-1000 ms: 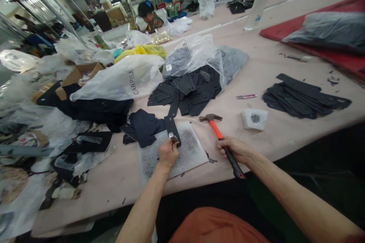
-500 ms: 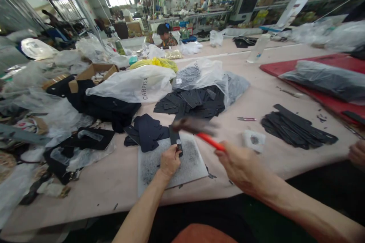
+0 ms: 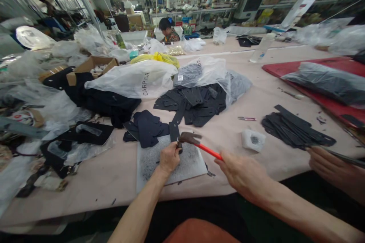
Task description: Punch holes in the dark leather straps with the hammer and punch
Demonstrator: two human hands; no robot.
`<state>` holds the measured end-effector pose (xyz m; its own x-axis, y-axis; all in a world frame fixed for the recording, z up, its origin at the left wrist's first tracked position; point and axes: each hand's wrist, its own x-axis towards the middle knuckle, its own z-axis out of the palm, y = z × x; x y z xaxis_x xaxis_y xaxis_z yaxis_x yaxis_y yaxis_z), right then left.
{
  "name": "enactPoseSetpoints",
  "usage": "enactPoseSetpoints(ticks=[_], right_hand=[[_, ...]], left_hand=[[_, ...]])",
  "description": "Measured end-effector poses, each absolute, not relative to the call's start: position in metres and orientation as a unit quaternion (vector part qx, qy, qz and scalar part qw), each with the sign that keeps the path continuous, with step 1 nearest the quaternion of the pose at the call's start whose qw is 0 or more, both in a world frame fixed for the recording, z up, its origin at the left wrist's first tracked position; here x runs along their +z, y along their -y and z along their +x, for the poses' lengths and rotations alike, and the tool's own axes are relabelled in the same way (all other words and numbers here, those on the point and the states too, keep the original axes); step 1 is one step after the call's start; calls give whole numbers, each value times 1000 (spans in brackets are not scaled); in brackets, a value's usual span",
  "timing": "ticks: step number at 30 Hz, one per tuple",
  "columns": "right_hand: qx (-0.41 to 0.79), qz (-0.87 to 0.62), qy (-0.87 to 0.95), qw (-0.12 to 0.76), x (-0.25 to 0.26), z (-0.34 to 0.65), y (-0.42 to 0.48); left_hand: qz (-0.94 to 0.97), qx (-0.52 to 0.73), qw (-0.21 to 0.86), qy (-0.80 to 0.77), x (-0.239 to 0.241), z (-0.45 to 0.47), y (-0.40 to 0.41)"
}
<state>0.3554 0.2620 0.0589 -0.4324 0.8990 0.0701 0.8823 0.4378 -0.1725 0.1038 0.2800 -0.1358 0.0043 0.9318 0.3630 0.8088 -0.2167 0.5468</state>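
Note:
My left hand [image 3: 169,158] is closed around a short dark metal punch [image 3: 179,145], held upright over a black strip [image 3: 173,132]. Beneath them lies a white board [image 3: 189,164], its surface speckled with dark marks. My right hand [image 3: 241,170] grips the red handle of a claw hammer [image 3: 209,151]. The hammer's head is at the top of the punch; whether they touch, I cannot tell. Dark flat pieces [image 3: 148,129] overlap the board's upper left corner. Behind the strip lies a heap of black cut pieces [image 3: 196,102].
A co-worker's hand [image 3: 332,163] reaches in at the right beside a stack of black strips [image 3: 295,127]. A white block [image 3: 253,140] and a pink pen-like tool [image 3: 246,118] lie between. Plastic bags [image 3: 134,79], a cardboard box [image 3: 94,64] and a red board [image 3: 313,68] surround the work.
The hammer has come down and left, from blurred above the board to the punch's top. My left hand keeps its place. The co-worker's hand has moved in further from the right edge.

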Motion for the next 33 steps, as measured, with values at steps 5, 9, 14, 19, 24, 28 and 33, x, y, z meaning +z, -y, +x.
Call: enactPoseSetpoints(ticks=[5,9,14,19,24,28,33], right_hand=[[258,-588,765,43,20,383,-277],[348,-662,664,3,-40,406,-294],[98,-631,768,45,-82,382,-305],[141,-477,854,150,-77,298,-297],[168,-488,843,155,-95,255,-290],[173,-495,837,159,-98,259,-290],[197,-495,832,158,-89,263,-299]], left_hand=[[701,346,96,-617,-135,104,-280],[696,346,106,-620,-133,104,-279],[688,346,119,-627,-134,104,-279],[684,340,129,-632,-136,104,-278],[641,363,177,-652,-132,105,-284],[486,461,196,-716,-120,94,-294],[547,403,180,-711,-112,65,-272]])
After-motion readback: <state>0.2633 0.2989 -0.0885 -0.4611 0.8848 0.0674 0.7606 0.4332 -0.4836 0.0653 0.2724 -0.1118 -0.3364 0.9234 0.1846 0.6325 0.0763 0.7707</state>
